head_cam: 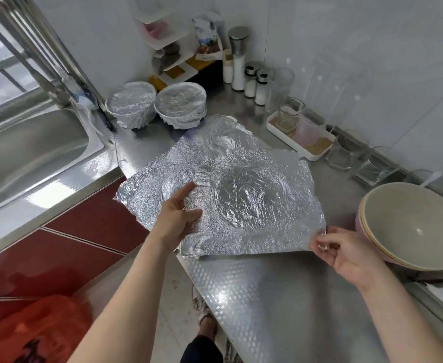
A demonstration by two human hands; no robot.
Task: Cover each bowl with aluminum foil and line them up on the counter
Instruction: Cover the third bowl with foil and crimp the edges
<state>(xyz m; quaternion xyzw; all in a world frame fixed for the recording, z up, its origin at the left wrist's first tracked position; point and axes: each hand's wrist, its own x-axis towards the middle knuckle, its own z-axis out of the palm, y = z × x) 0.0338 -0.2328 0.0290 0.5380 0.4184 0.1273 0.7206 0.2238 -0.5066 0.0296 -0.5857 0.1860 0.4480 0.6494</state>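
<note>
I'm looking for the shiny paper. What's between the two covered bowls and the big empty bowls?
The crinkled foil sheet lies there on the counter, seen in the head view, with bare counter just before the empty bowls.

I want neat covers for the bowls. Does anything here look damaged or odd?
The foil sheet is wrinkled all over and bears round, bowl-like imprints, the largest near its middle. Its left corner juts past the edge of the counter. I see no tear.

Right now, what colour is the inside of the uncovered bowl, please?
Greyish beige inside the large round bowl, head view.
</note>
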